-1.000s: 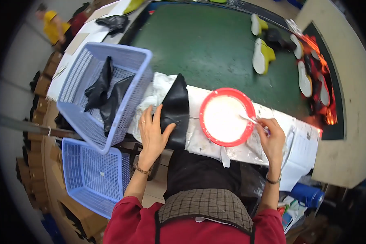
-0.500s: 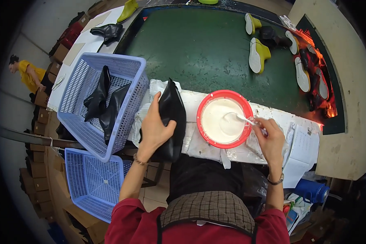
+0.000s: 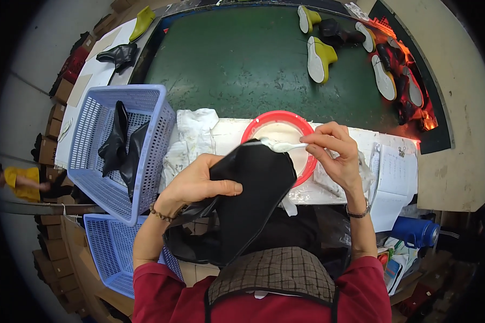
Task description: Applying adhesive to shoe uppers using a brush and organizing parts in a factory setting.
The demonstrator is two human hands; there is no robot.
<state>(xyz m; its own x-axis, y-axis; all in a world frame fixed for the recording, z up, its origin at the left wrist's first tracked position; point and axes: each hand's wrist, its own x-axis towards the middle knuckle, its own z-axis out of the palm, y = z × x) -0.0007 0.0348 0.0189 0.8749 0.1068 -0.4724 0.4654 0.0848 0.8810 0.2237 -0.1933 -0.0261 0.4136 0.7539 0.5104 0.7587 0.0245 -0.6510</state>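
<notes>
My left hand [image 3: 202, 180] is closed on a black boot upper [image 3: 258, 194], thumb on the near face and fingers mostly hidden behind. The upper is tilted, its edge overlapping the near left of a red basin [image 3: 277, 114] of creamy white paste [image 3: 285, 129]. Between thumb and fingertips, my right hand [image 3: 337, 153] pinches a slim white-handled brush [image 3: 292, 146]. White paste coats the brush head, which touches the upper's top edge. A white smear shows along that edge.
A blue plastic basket [image 3: 164, 116] with black uppers stands left; another blue basket [image 3: 110, 245] sits below. Across the green conveyor belt [image 3: 226, 64], yellow-green boots [image 3: 323, 59] lie by a glowing red opening [image 3: 428, 121]. White cloths [image 3: 194, 132], an open notebook [image 3: 396, 177] and a blue flask [image 3: 415, 231] are nearby.
The boot upper has moved right and turned, its edge now over the basin. My right hand has lifted the brush out of the paste and onto that edge. Someone in yellow at far left has moved lower.
</notes>
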